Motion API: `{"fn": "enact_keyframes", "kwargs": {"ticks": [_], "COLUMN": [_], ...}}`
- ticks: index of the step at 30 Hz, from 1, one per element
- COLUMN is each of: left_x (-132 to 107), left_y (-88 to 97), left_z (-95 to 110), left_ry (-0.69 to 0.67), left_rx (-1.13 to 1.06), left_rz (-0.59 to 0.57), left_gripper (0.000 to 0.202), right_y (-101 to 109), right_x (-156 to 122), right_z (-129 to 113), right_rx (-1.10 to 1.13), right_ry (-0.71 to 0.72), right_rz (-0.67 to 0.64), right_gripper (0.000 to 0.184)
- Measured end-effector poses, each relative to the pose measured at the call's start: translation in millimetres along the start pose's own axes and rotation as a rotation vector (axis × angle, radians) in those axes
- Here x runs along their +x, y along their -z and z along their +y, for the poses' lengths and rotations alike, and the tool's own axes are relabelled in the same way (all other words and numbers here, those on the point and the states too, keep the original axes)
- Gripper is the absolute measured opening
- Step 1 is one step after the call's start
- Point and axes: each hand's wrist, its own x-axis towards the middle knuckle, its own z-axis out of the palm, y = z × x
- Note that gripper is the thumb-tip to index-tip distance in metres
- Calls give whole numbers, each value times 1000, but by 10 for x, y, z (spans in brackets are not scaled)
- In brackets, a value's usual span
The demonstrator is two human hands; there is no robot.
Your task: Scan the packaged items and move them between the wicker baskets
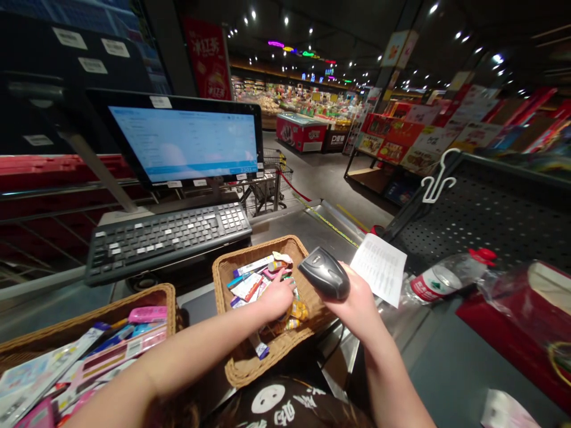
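Note:
My right hand [354, 297] is wrapped round a black handheld barcode scanner [325, 273], holding it over the right side of a wicker basket [241, 374]. Inside that basket lies a jumble of small packaged goods, among them white flat packs [247, 286] and yellow-wrapped pieces [298, 310]. My left hand [276, 298] reaches into the pile with its fingers stretched out and slightly apart. Its fingertips touch the small items near a white-and-yellow packet [280, 261]; what lies right under them is partly hidden.
A second wicker basket [171, 309] full of stationery-like packs stands at left. Behind are a keyboard [172, 238] and a monitor [187, 142]. To the right lie a printed sheet [379, 268], a clear bottle with a red cap [439, 282] and a red box [513, 333].

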Motion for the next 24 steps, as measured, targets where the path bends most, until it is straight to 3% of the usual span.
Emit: {"fn": "enact_keyframes", "kwargs": {"ticks": [4,9,13,16,21,24], "left_x": [12,-13,1,11,-94,-263], "left_y": [-30,-53,39,245,803,1145], "left_z": [6,-21,-9,-4,-109,-182], "left_ry": [67,186,226,269,349,370], "left_rx": [121,22,-39,-87,-147,-247], "left_rz": [5,-52,-34,12,124,320], "left_gripper": [29,23,20,16,21,23], "right_y": [15,29,41,49,57,43], "right_x": [-24,-52,-80,-99,-106,-95], "right_z": [-15,-30,-46,-60,-89,-117], "right_rx": [11,0,-13,-25,-50,-61], "right_ry": [-4,-2,4,10,20,45], "right_rz": [8,0,6,6,12,21], "right_gripper": [37,36,39,39,38,39]}}
